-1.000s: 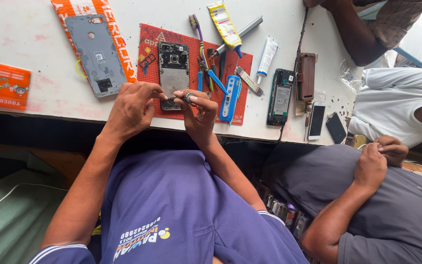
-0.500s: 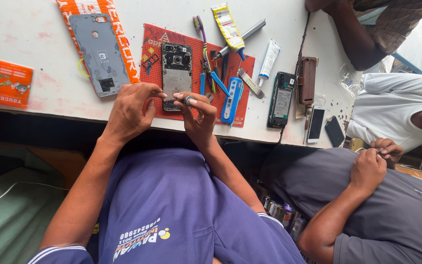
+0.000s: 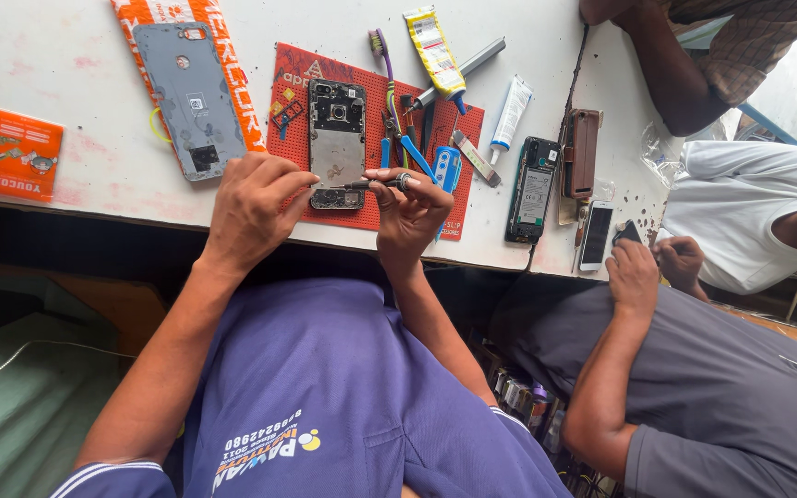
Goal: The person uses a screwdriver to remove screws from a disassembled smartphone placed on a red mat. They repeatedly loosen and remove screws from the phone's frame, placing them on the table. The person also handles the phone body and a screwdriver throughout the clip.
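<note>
Two hands meet at the near edge of the white table [image 3: 66, 69], just at the bottom end of an opened phone [image 3: 337, 143] which lies on a red work mat [image 3: 292, 83]. The right hand [image 3: 412, 217] has its fingers pinched together on a small screwdriver [image 3: 375, 183], whose tip points to the left hand [image 3: 251, 207]. The left hand's fingers are curled close together at this tip. Beside the mat lies a grey back cover [image 3: 191, 97].
</note>
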